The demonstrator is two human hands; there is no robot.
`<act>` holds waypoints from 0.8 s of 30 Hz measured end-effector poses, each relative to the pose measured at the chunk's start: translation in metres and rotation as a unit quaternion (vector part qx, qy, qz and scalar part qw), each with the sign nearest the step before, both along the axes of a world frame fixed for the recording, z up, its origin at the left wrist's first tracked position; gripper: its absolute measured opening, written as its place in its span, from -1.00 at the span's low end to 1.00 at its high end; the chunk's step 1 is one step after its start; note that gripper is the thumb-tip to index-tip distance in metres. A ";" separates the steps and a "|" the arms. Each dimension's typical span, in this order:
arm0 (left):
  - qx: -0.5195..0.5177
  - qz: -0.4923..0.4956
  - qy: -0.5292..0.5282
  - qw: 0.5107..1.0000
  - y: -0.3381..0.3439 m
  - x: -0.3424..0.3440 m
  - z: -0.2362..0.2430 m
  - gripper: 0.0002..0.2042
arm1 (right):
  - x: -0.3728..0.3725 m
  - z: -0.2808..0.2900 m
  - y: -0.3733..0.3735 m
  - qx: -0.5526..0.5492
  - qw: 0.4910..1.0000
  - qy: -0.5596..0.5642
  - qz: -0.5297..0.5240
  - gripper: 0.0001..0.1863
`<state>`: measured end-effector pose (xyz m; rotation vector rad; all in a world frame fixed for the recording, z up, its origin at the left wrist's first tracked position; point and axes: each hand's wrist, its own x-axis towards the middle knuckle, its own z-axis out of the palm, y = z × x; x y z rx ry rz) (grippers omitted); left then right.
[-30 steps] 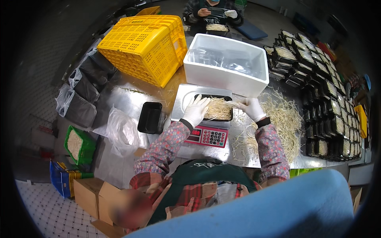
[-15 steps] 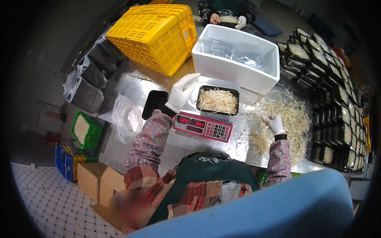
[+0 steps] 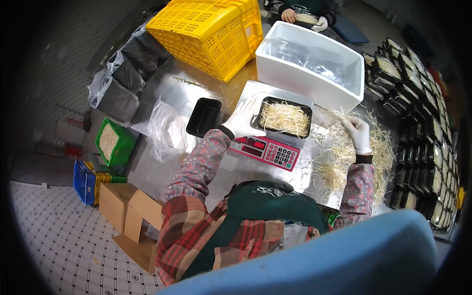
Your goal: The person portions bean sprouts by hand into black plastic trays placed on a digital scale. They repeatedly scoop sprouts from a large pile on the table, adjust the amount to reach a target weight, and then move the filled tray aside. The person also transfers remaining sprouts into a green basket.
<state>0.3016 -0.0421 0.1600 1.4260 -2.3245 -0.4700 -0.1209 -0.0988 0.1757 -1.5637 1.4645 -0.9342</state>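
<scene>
A metal desk (image 3: 167,91) carries most of what is in view. Along its right side rise stacks of black trays packed with sprouts (image 3: 423,142). At the far side, a yellow perforated plastic crate (image 3: 211,39) stands tilted beside a white foam box (image 3: 300,86) with clear plastic inside. The loose heap of bean sprouts (image 3: 339,142) lies to the right of a red digital scale (image 3: 268,151), below the foam box. A crumpled clear plastic bag (image 3: 167,130) sits to the left, next to an empty black tray (image 3: 204,118). On the scale's platform rests the filled black tray (image 3: 310,120), full of bean sprouts.

The gloved left hand (image 3: 244,120) is at this tray's left end, thumb and fingers apart; whether it touches the rim cannot be told. The gloved right hand (image 3: 358,133) is above the heap, its fingers pinched on a small wisp of bean sprouts (image 3: 339,115).
</scene>
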 end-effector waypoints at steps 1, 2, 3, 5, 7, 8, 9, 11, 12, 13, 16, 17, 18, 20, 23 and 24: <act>-0.020 0.004 -0.004 1.000 -0.005 -0.002 -0.009 0.15 | 0.017 0.008 -0.006 -0.011 0.999 -0.018 0.029 -0.74; -0.039 0.011 -0.003 0.999 -0.007 -0.002 -0.019 0.12 | 0.037 0.014 -0.008 -0.029 0.998 -0.017 0.048 -0.75; -0.032 0.012 0.020 0.999 -0.013 -0.011 -0.020 0.12 | 0.048 0.022 -0.007 -0.047 0.997 -0.009 0.055 -0.76; -0.037 -0.004 -0.016 0.999 -0.017 -0.020 -0.019 0.09 | 0.057 0.017 -0.008 -0.095 0.992 -0.058 0.065 -0.78; -0.022 -0.004 -0.006 1.000 -0.011 -0.026 -0.012 0.06 | 0.045 0.005 -0.013 -0.062 0.996 -0.056 0.043 -0.81; -0.037 -0.004 -0.006 0.999 -0.011 -0.025 -0.017 0.06 | 0.033 -0.002 -0.016 -0.060 0.996 0.047 0.050 -0.79; -0.051 0.000 -0.006 0.999 -0.011 -0.023 -0.021 0.07 | 0.024 -0.008 -0.018 -0.055 0.985 0.150 0.059 -0.77; -0.066 -0.012 -0.013 0.998 -0.018 -0.031 -0.020 0.05 | 0.008 -0.033 -0.020 -0.073 0.904 0.406 0.114 -0.52; -0.071 -0.009 -0.025 0.997 -0.019 -0.029 -0.023 0.05 | 0.023 -0.025 -0.013 -0.069 0.908 0.394 0.129 -0.42; -0.079 -0.008 -0.034 0.996 -0.022 -0.030 -0.023 0.04 | 0.048 -0.008 -0.005 -0.066 0.910 0.384 0.142 -0.32; -0.040 -0.047 -0.014 0.998 -0.035 -0.047 -0.019 -0.01 | 0.099 -0.009 0.004 -0.176 0.927 0.297 0.147 -0.08; -0.014 -0.062 0.006 0.998 -0.039 -0.051 -0.020 -0.02 | 0.118 -0.002 0.010 -0.195 0.920 0.303 0.152 -0.02; -0.027 -0.058 -0.017 0.998 -0.040 -0.057 -0.017 -0.11 | 0.129 -0.001 0.014 -0.185 0.904 0.349 0.162 0.01; -0.007 -0.058 -0.017 0.998 -0.047 -0.060 -0.023 -0.14 | 0.132 -0.009 0.014 -0.175 0.884 0.404 0.157 -0.11; 0.005 -0.059 -0.019 0.998 -0.050 -0.068 -0.021 -0.21 | 0.105 -0.029 0.001 -0.158 0.892 0.384 0.180 -0.46; 0.008 -0.058 -0.024 0.998 -0.050 -0.069 -0.019 -0.22 | 0.103 -0.029 0.004 -0.197 0.903 0.346 0.163 -0.73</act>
